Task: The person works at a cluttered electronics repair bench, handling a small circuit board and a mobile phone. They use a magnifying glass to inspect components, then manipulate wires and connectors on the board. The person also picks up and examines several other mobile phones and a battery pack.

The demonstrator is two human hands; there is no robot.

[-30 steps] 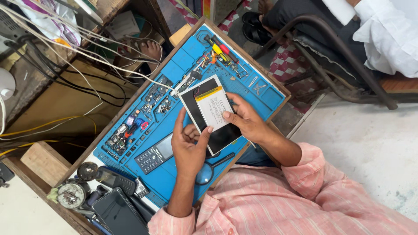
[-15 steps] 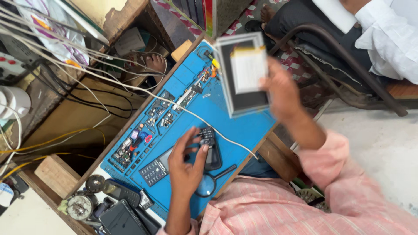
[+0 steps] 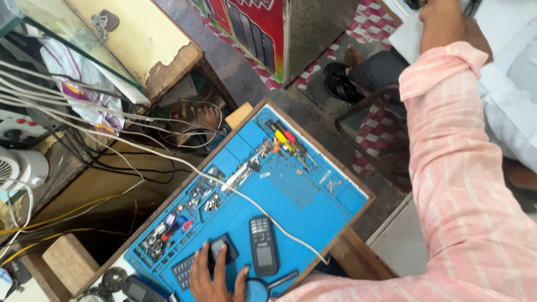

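Observation:
My left hand (image 3: 211, 278) lies on the near end of a blue repair mat (image 3: 302, 193). Its fingers are spread, and the fingertips rest on a small black square part (image 3: 222, 248). Just right of that hand a black keypad phone (image 3: 263, 245) lies flat on the mat, face up. My right arm, in a pink striped sleeve, stretches up to the top right. Only the wrist and back of my right hand (image 3: 444, 19) show at the frame's top edge, so anything it may hold is out of sight.
A white cable (image 3: 246, 196) runs across the mat. Small parts and coloured tools (image 3: 282, 140) fill the mat's compartments. A magnifier (image 3: 258, 289) and a grey keypad (image 3: 183, 272) lie by my left hand. A seated person in white (image 3: 512, 72) is at the right, and a tangle of wires (image 3: 84, 123) is on the left.
My right hand has carried the flat dark device up and out of view toward the seated person. My left hand has slid from the keypad phone onto the small black part.

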